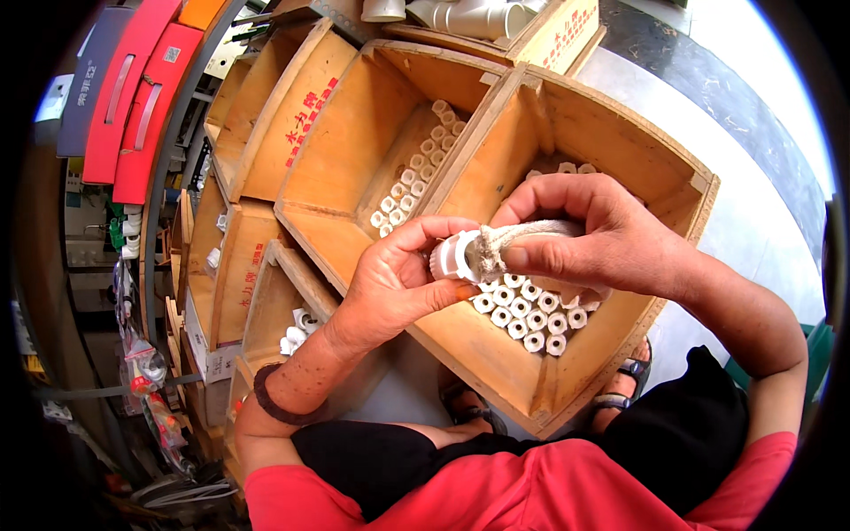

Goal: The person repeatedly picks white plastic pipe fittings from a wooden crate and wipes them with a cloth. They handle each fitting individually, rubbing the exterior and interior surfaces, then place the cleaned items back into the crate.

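My left hand (pixel 403 279) grips a white plastic fitting (pixel 447 257) with a ribbed rim, held above the near end of a wooden box (pixel 478 354). My right hand (pixel 593 239) pinches a folded, off-white cloth or glove (pixel 531 228) against the fitting's right side. Under my hands, rows of small white hexagonal fittings (pixel 520 314) lie in that box, partly hidden by my hands and the cloth.
A neighbouring wooden bin (pixel 336 150) holds similar fittings (pixel 416 168). More wooden crates (pixel 226 265) and a shelf with red and grey boxes (pixel 155 115) line the left. White pipe fittings (pixel 469 16) sit at the back. A light floor (pixel 753 203) shows at right.
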The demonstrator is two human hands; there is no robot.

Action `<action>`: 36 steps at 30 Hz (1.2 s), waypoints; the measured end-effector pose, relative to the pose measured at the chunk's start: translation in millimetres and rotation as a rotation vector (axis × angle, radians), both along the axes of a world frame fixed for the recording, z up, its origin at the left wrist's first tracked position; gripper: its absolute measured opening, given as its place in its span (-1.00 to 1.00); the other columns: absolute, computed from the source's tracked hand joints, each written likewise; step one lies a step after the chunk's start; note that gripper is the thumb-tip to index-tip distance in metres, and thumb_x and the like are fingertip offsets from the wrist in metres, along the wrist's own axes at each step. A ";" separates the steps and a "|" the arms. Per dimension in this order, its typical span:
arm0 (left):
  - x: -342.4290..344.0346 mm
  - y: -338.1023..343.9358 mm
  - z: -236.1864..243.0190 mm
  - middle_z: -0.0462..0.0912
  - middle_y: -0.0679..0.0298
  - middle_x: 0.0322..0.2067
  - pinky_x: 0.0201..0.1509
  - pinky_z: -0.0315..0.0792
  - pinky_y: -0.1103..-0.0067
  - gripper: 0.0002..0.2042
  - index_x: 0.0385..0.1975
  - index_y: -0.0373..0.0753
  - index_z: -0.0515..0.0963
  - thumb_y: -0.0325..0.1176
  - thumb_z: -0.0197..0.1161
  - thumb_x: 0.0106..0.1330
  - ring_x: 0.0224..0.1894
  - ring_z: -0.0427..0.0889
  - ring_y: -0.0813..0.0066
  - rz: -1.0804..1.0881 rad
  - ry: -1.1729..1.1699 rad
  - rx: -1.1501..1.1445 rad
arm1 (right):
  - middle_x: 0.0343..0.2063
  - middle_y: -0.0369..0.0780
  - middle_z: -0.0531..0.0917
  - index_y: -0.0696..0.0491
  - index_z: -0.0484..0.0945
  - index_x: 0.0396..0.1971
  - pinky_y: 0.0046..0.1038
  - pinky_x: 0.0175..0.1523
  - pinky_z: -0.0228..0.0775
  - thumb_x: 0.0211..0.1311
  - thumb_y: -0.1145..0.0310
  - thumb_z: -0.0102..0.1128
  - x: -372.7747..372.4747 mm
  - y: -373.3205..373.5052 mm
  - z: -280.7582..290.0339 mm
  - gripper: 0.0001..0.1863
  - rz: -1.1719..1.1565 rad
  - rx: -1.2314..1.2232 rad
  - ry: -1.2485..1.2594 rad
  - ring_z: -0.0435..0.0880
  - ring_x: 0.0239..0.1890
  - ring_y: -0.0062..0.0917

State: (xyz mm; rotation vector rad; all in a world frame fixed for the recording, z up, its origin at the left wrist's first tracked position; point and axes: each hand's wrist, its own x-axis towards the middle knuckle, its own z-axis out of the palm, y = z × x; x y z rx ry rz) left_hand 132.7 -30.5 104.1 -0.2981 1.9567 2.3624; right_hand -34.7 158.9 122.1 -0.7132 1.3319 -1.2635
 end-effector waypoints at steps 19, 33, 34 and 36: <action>-28.2 38.4 37.1 0.49 0.18 0.01 0.20 0.41 0.50 -0.50 0.14 -0.38 0.32 -0.67 0.29 0.19 0.10 0.48 0.46 0.063 -0.104 0.039 | -0.39 -0.33 0.64 0.14 0.54 -0.17 -0.71 -0.44 0.37 0.25 0.22 0.24 -34.4 18.9 -14.5 -0.70 -0.032 -0.189 -0.101 0.54 -0.48 -0.77; -36.3 28.7 17.6 0.54 0.04 -0.02 -0.03 0.57 0.35 -0.48 0.15 -0.37 0.30 -0.53 0.32 0.19 0.03 0.59 0.13 0.267 -0.148 -0.037 | -0.35 -0.35 0.62 0.11 0.52 -0.12 -0.74 -0.34 0.33 0.29 0.29 0.21 -52.3 -32.8 -55.4 -0.74 -0.035 -0.359 -0.370 0.50 -0.37 -0.83; -39.6 26.3 16.1 0.54 0.04 -0.02 -0.03 0.57 0.35 -0.48 0.14 -0.38 0.30 -0.53 0.33 0.19 0.03 0.59 0.14 0.260 -0.154 -0.040 | -0.35 -0.35 0.63 0.11 0.52 -0.13 -0.74 -0.37 0.35 0.30 0.31 0.19 -50.1 -37.8 -55.9 -0.76 -0.096 -0.406 -0.413 0.51 -0.38 -0.82; -41.6 20.0 9.1 0.54 0.04 -0.02 -0.03 0.57 0.36 -0.49 0.13 -0.39 0.31 -0.53 0.33 0.19 0.03 0.59 0.15 0.258 -0.131 -0.078 | -0.33 -0.34 0.63 0.12 0.52 -0.13 -0.73 -0.32 0.38 0.30 0.32 0.19 -57.0 -38.6 -46.4 -0.76 -0.045 -0.318 -0.405 0.54 -0.34 -0.80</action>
